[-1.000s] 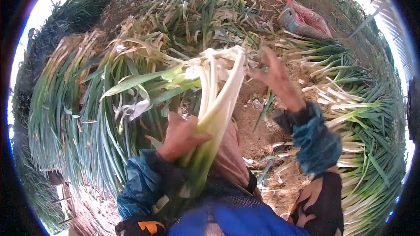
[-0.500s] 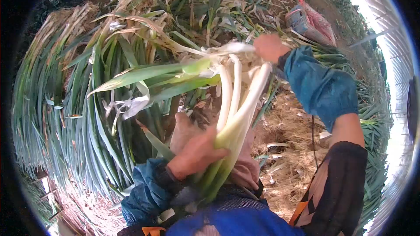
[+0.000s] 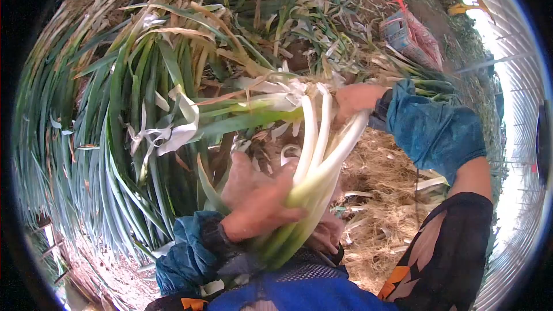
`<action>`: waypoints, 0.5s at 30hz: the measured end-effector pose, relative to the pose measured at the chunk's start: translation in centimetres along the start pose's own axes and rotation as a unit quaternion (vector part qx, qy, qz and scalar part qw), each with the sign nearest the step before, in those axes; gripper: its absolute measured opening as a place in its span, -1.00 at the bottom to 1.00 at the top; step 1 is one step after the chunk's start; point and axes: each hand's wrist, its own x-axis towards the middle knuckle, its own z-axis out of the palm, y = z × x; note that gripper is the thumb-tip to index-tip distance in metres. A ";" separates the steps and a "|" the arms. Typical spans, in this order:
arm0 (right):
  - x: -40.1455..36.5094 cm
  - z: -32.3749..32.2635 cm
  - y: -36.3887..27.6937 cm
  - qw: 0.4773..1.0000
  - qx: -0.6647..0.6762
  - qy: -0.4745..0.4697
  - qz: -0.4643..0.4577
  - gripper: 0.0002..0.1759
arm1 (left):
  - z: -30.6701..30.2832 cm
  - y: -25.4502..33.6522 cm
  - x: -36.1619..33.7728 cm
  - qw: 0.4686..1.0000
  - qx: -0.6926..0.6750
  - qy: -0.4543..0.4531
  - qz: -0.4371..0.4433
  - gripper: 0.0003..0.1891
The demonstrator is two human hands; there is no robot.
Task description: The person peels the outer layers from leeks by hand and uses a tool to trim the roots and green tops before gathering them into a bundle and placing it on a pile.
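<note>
L hand [image 3: 259, 210] had fingers wrapped tight round the green onion bundle [image 3: 315, 152] at mid-stalk, close to the body. R hand [image 3: 352, 99] clasped its white ends. Cut onion piles [image 3: 115, 115] lay just beside.

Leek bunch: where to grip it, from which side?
Around the pale green waist of the leek bunch, where white stalks turn to leaves: there they lie tight and parallel, while the leaves flop and the white tips splay. Come from the left, across the stalks, as the left hand does; the right hand holds the white tips.
</note>
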 end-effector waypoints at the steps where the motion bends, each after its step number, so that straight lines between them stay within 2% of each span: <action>1: -0.3 -0.9 -1.0 0.998 -0.037 -0.047 0.028 -0.39 | 0.3 -0.6 0.0 1.000 -0.007 -0.004 -0.006 -0.24; 2: 1.4 0.9 0.7 0.992 -0.108 0.050 -0.032 -0.52 | 0.5 -1.0 0.2 1.000 -0.011 -0.010 -0.010 -0.21; 5: 2.8 0.4 1.3 0.960 -0.250 0.115 -0.050 -0.66 | 0.5 -1.5 0.7 0.999 0.034 -0.037 -0.014 -0.17; 7: 4.5 -0.4 4.3 0.932 -0.326 0.154 -0.035 -0.76 | 0.2 -1.0 0.6 0.997 0.064 -0.037 -0.017 -0.14; 8: 5.8 -0.8 9.0 0.911 -0.331 0.245 -0.006 -0.84 | 0.2 -1.0 0.5 0.998 0.065 -0.023 -0.001 -0.18; 9: 4.3 -4.4 10.0 0.919 -0.312 0.230 0.072 -0.84 | 0.2 -1.1 0.5 0.998 0.066 -0.009 0.016 -0.22; 10: 4.2 -6.2 13.7 0.895 -0.347 0.262 0.099 -0.76 | 0.5 -1.6 0.5 0.997 0.053 0.017 0.051 -0.29; 12: 2.5 -10.6 14.5 0.872 -0.293 0.310 0.240 -0.66 | 1.0 -1.7 0.6 0.997 0.014 0.020 0.070 -0.36; 14: 1.0 -13.1 10.8 0.954 -0.189 0.210 0.099 -0.58 | 0.7 -1.3 1.0 0.999 -0.011 -0.009 0.048 -0.41; 15: 1.6 -12.8 9.5 0.976 -0.127 0.170 0.043 -0.51 | 0.6 -1.1 1.2 0.999 -0.013 -0.019 0.040 -0.42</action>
